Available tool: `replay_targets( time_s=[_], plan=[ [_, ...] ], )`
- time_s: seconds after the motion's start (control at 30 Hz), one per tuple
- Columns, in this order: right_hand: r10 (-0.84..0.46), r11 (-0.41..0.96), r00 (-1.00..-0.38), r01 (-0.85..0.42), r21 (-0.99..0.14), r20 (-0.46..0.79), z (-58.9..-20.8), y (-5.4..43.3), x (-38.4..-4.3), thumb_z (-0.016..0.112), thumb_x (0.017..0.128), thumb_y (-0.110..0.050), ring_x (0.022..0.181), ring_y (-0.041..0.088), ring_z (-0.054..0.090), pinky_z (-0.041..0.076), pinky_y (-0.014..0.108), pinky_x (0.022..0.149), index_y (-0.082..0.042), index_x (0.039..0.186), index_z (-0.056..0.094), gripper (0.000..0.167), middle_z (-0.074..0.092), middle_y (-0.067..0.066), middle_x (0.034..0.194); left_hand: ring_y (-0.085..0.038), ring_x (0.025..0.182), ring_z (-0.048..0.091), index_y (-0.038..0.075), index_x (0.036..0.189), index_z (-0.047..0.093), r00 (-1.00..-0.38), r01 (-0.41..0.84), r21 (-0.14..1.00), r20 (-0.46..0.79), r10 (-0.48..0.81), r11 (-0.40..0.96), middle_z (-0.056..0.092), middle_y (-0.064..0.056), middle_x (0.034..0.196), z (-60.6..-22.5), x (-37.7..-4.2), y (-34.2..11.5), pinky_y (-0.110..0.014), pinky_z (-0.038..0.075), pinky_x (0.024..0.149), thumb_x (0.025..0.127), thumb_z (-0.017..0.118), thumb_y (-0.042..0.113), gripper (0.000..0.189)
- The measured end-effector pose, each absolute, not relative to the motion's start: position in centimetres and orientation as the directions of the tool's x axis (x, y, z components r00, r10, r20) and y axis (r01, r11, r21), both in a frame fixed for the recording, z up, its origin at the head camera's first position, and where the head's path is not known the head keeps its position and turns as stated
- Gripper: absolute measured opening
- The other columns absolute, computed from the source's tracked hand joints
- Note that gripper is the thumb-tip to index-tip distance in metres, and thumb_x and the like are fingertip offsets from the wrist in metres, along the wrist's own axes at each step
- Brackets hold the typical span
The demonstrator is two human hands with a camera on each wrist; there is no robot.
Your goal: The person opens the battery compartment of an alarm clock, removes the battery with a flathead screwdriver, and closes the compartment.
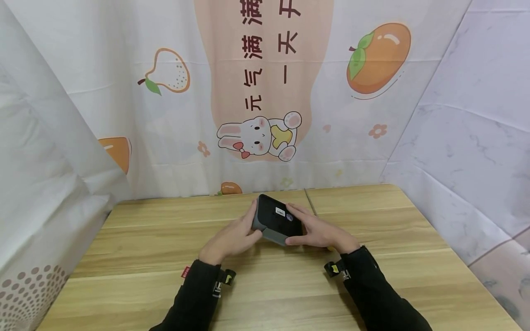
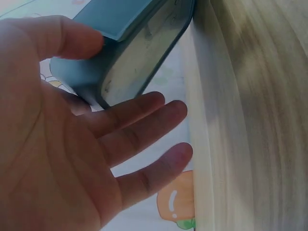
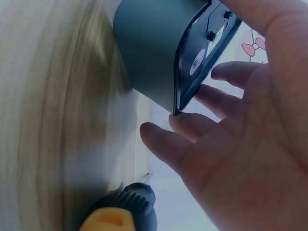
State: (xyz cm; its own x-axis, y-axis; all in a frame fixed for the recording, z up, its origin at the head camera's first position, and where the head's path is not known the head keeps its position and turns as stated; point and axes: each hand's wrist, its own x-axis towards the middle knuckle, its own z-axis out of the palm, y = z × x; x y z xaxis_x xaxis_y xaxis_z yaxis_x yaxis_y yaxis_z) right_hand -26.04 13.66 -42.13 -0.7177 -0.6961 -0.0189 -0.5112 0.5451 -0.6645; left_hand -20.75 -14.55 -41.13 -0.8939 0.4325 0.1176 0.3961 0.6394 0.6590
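A dark grey, box-shaped device (image 1: 275, 218) is held tilted between both hands, close over the wooden table. Its black panel (image 1: 269, 225) faces up and carries a white label and a round sticker; small black knobs show on it in the right wrist view. My left hand (image 1: 238, 234) grips the left end, thumb (image 2: 82, 41) on the grey casing, with some fingers spread beyond a glossy face (image 2: 139, 53). The right hand (image 1: 319, 230) holds the other end, its thumb at the near edge and fingertips (image 3: 207, 98) along the panel's edge.
A tool with a black and yellow handle (image 3: 113, 216) lies on the table beside the right hand, its thin shaft (image 1: 310, 202) pointing to the back edge. The wooden tabletop (image 1: 145, 257) meets a printed curtain (image 1: 174, 119) behind and white sheets at both sides.
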Motion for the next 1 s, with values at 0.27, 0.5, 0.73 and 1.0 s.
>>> replay_targets(
  time_s=[0.27, 0.5, 0.73, 1.0],
  plan=[
    [-0.723, 0.538, -0.690, -0.534, -0.652, -0.032, -42.37, 13.73, -26.19, 0.079, 0.088, -0.044, 0.154, 0.032, 0.009, 0.023, 0.053, 0.117, -0.006, 0.163, 0.016, 0.105, 0.008, 0.011, 0.169, -0.009, 0.055, 0.047, 0.023, 0.164, -0.009, -0.909, 0.298, 0.650, -0.030, 0.416, 0.699, 0.049, 0.005, 0.070, -41.42, -20.69, -14.64, -0.029, 0.040, 0.053, 0.091, 0.063, 0.029, 0.103],
    [-0.732, 0.536, -0.679, -0.533, -0.655, -0.047, -42.77, 13.73, -26.36, 0.075, 0.091, -0.044, 0.154, 0.031, 0.008, 0.022, 0.053, 0.118, -0.008, 0.163, 0.015, 0.100, 0.006, 0.014, 0.169, -0.012, 0.054, 0.048, 0.011, 0.163, -0.010, -0.909, 0.268, 0.624, -0.088, 0.407, 0.734, 0.051, 0.003, 0.073, -41.62, -20.46, -14.57, -0.031, 0.041, 0.054, 0.094, 0.062, 0.029, 0.101],
    [-0.729, 0.551, -0.682, -0.536, -0.639, -0.057, -42.69, 13.68, -26.33, 0.073, 0.092, -0.047, 0.154, 0.030, 0.010, 0.022, 0.053, 0.118, -0.011, 0.164, 0.013, 0.100, 0.006, 0.015, 0.169, -0.015, 0.080, 0.058, 0.006, 0.163, -0.004, -0.912, 0.292, 0.584, -0.068, 0.405, 0.757, 0.069, -0.013, 0.111, -41.94, -20.35, -14.68, -0.037, 0.048, 0.082, 0.098, 0.065, 0.031, 0.098],
    [-0.723, 0.563, -0.688, -0.534, -0.631, -0.062, -42.48, 13.63, -26.27, 0.073, 0.092, -0.047, 0.154, 0.030, 0.011, 0.023, 0.052, 0.118, -0.008, 0.163, 0.015, 0.100, 0.007, 0.013, 0.169, -0.016, 0.080, 0.058, 0.004, 0.162, 0.001, -0.921, 0.273, 0.567, -0.081, 0.382, 0.777, 0.069, -0.015, 0.112, -41.92, -20.24, -14.49, -0.039, 0.048, 0.081, 0.097, 0.068, 0.029, 0.096]
  ],
)
